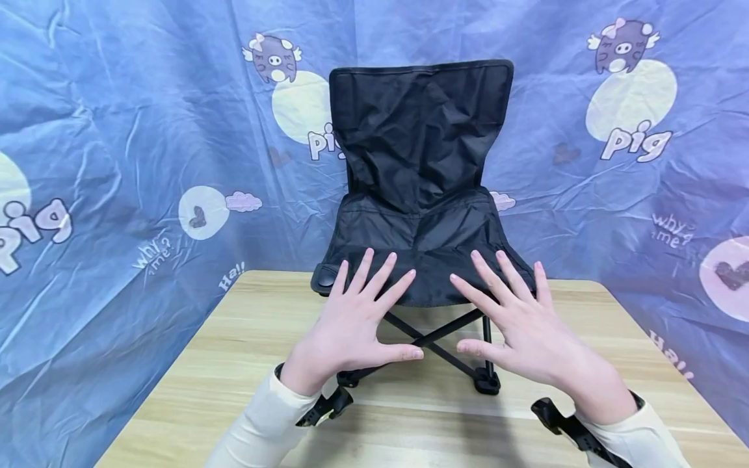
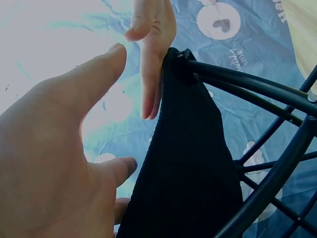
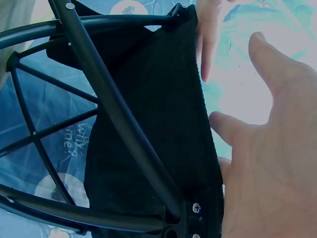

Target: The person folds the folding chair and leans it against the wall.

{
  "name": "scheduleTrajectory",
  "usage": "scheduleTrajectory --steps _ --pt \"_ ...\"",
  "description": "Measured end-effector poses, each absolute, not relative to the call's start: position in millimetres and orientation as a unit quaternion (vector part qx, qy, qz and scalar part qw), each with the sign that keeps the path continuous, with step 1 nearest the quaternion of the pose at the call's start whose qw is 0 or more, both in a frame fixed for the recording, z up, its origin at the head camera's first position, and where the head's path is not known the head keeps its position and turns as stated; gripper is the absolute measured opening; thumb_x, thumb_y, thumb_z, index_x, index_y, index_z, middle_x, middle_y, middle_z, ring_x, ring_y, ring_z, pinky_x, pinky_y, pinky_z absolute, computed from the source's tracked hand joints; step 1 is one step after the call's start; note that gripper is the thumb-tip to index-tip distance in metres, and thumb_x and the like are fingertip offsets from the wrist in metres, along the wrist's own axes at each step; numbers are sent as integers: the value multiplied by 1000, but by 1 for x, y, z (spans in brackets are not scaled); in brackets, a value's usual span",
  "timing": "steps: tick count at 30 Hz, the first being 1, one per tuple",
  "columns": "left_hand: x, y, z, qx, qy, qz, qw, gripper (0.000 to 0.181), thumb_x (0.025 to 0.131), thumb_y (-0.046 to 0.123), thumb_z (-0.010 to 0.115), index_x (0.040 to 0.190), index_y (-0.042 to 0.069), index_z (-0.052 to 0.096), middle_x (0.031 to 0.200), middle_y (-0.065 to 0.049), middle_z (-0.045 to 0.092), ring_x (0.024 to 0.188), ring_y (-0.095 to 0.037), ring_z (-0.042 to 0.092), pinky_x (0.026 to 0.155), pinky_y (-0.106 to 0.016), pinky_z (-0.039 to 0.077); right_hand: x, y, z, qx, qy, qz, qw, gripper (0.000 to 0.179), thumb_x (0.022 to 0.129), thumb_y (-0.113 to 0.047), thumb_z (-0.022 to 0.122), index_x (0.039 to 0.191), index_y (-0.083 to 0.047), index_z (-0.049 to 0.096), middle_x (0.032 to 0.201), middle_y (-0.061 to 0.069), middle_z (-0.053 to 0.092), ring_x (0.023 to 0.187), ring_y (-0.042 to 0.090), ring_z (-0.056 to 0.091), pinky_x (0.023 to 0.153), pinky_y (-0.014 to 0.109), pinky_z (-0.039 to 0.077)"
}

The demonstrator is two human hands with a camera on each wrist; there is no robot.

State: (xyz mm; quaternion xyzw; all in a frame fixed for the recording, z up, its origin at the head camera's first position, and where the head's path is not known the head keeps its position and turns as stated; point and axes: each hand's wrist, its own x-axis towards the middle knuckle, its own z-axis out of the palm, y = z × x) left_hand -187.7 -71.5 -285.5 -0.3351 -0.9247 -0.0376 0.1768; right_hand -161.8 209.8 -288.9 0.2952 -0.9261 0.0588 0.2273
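A black folding chair (image 1: 418, 136) stands unfolded on the wooden table, its fabric back upright and its crossed tube legs (image 1: 435, 335) spread under the seat. My left hand (image 1: 354, 318) is held out palm down with fingers spread, overlapping the left front of the seat in the head view. The right hand (image 1: 521, 325) mirrors it at the right front, fingers also straight and fanned. Neither hand holds anything. From below, the left wrist view shows the dark seat fabric (image 2: 183, 163) beside my fingers, and the right wrist view shows the seat's underside (image 3: 148, 104) and frame tubes (image 3: 111, 104).
Under the chair lies a light wood table (image 1: 234, 364), with the chair's black feet (image 1: 487, 382) resting on it. A blue cloth backdrop (image 1: 146, 130) printed with pigs and lettering hangs behind and along both sides. Black straps (image 1: 324, 409) circle both wrists over cream sleeves.
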Motion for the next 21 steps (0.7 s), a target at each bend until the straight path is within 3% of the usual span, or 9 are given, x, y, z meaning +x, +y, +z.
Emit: scheduleTrajectory --steps 5,8,12,15,18,21 --pt "-188 -76 -287 -344 -918 -72 182 97 83 76 57 160 29 22 166 -4 8 150 -29 -13 119 -64 -1 -161 214 -290 313 -914 95 240 80 90 -57 63 157 -28 31 167 6 8 151 36 1 112 72 -9" --pt "-189 -83 -289 -352 -906 -117 205 91 86 68 59 159 27 24 166 -5 14 151 -30 -6 118 -66 3 -163 222 -290 331 -896 139 262 77 93 -56 61 157 -26 31 166 8 12 150 37 5 113 71 -8" --pt "-192 -100 -293 -365 -869 -185 278 80 90 58 60 155 18 35 160 -9 31 150 -34 15 115 -70 13 -167 236 -292 350 -861 210 305 76 95 -60 54 154 -16 38 163 10 21 149 37 10 116 67 1" --pt "-196 -115 -298 -359 -836 -227 347 72 91 52 60 148 11 44 152 -12 43 144 -38 29 111 -72 19 -170 249 -294 360 -832 266 328 79 94 -59 56 150 -5 42 160 13 28 148 32 15 120 50 9" --pt "-201 -131 -302 -340 -807 -271 399 68 88 43 65 143 6 49 145 -15 49 138 -39 37 109 -70 26 -169 262 -295 352 -818 305 337 74 90 -36 74 147 0 43 157 11 34 145 21 23 116 28 16" --pt "-207 -148 -306 -323 -783 -321 423 65 82 28 73 139 4 52 142 -17 50 134 -36 42 109 -58 33 -167 273 -297 326 -819 334 333 81 77 -1 81 147 1 42 153 3 38 138 10 31 109 14 26"
